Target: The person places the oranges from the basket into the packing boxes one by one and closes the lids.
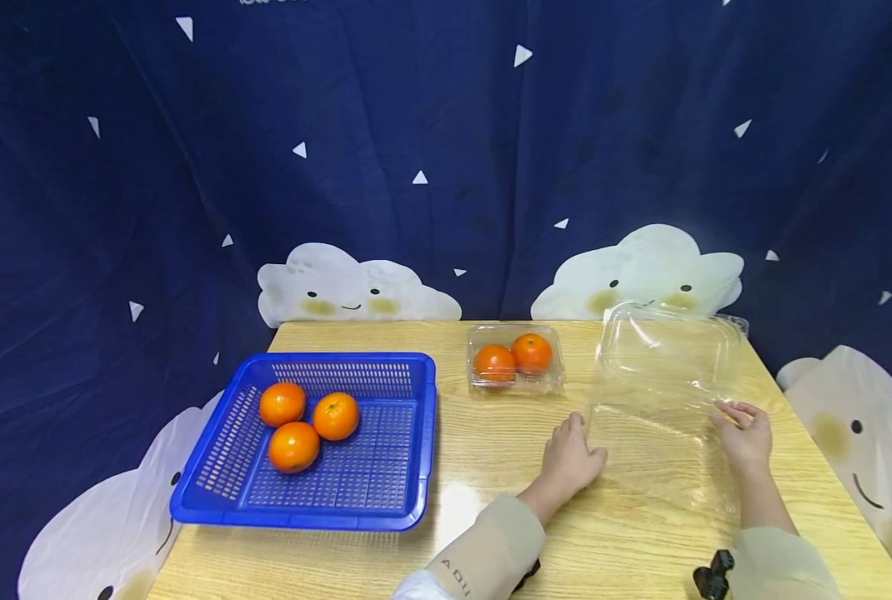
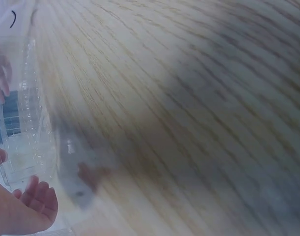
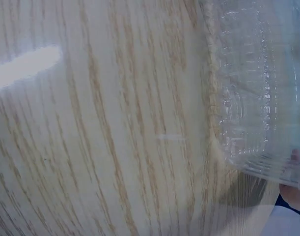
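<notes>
A clear plastic clamshell container (image 1: 663, 417) stands on the right of the table, its lid (image 1: 671, 346) raised at the back. My left hand (image 1: 572, 454) holds its left side, thumb toward the container; in the left wrist view the left hand's fingers (image 2: 39, 199) are bent beside the clear wall. On the other side, my right hand (image 1: 746, 433) pinches the rim between thumb and fingers. In the right wrist view the ribbed plastic wall (image 3: 243, 98) fills the right part, with fingertips partly seen through it. No fruit shows inside this container.
To the left, a blue plastic basket (image 1: 427, 450) holds three oranges (image 1: 293, 447). At the back middle sits a smaller-looking clear container (image 1: 479, 385) with two oranges (image 1: 532, 354) in it. A dark blue curtain (image 1: 446, 125) hangs behind the wooden table (image 1: 483, 467).
</notes>
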Motion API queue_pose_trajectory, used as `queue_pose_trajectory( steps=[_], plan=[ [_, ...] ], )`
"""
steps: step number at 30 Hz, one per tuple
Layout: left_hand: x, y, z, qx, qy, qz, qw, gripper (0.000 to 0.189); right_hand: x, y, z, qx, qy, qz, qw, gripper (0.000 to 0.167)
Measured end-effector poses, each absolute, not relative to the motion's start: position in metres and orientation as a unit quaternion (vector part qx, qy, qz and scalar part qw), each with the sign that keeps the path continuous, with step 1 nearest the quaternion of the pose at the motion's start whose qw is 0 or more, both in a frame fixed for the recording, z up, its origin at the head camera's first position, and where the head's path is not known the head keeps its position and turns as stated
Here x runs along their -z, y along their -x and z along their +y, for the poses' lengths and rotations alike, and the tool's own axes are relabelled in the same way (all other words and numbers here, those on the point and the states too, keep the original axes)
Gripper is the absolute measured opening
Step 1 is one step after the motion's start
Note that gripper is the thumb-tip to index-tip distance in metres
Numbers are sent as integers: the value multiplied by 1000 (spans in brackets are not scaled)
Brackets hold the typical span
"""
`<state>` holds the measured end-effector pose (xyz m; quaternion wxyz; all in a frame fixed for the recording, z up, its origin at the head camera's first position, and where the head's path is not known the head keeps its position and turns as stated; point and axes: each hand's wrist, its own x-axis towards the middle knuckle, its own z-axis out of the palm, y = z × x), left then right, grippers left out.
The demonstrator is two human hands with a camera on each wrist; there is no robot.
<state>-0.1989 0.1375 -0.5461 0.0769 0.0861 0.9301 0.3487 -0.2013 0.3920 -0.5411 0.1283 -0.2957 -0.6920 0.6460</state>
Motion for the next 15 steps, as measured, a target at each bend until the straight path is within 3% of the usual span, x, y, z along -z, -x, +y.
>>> queue_pose_trajectory(
  steps=[15],
  plan=[
    [547,189,125,-382,-71,916,99,42,546,195,384,-670,228,-695,130,28]
  ],
)
